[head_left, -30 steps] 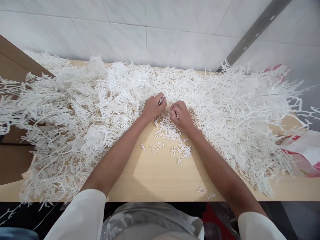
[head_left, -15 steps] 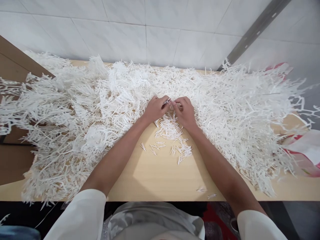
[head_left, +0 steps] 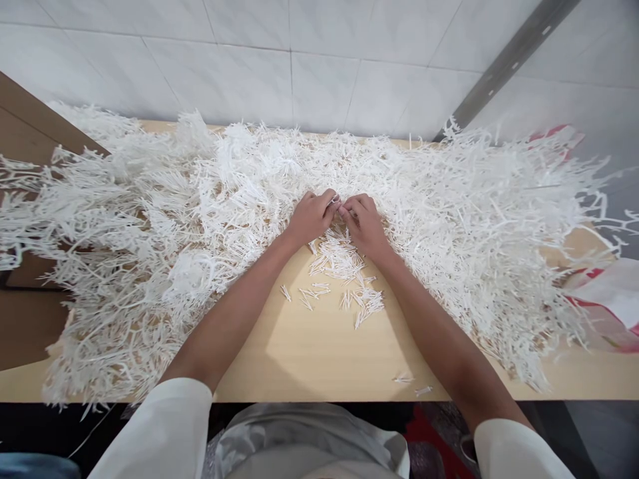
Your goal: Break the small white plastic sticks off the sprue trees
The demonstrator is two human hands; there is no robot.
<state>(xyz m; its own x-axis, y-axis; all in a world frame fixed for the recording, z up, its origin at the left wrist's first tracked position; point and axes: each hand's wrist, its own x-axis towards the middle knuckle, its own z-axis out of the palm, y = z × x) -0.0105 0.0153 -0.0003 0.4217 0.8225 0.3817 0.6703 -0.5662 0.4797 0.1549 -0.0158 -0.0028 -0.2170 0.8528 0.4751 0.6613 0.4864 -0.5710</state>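
White twig [head_left: 335, 199], a tiny one, sits up at the fingertips of the left hand [head_left: 313, 218], right in the middle of the desk [head_left: 319, 359]. The left grip is curled in tight, thumb and index finger closed on it. The right hand [head_left: 367, 225] is just beside it, fingertips bunched up against the left ones, other fingers curled loosely. Honestly can't tell if that right grip has hold of the twig too or how tightly it's closed, way too small to see.

Right below the hands there's a little heap of short white sticks [head_left: 338, 258], with a few loose ones scattered nearer the front edge. Around all that, left, right and behind, is a massive tangle of white branches [head_left: 449, 219], some poking past the desk's ends.

Further out: cardboard box [head_left: 30, 332] on the left, partly behind the branches, and a red and white bag [head_left: 609, 303] on the right. Behind the desk is a pale tiled wall [head_left: 239, 80] with a slanting gray metal bar [head_left: 509, 70].
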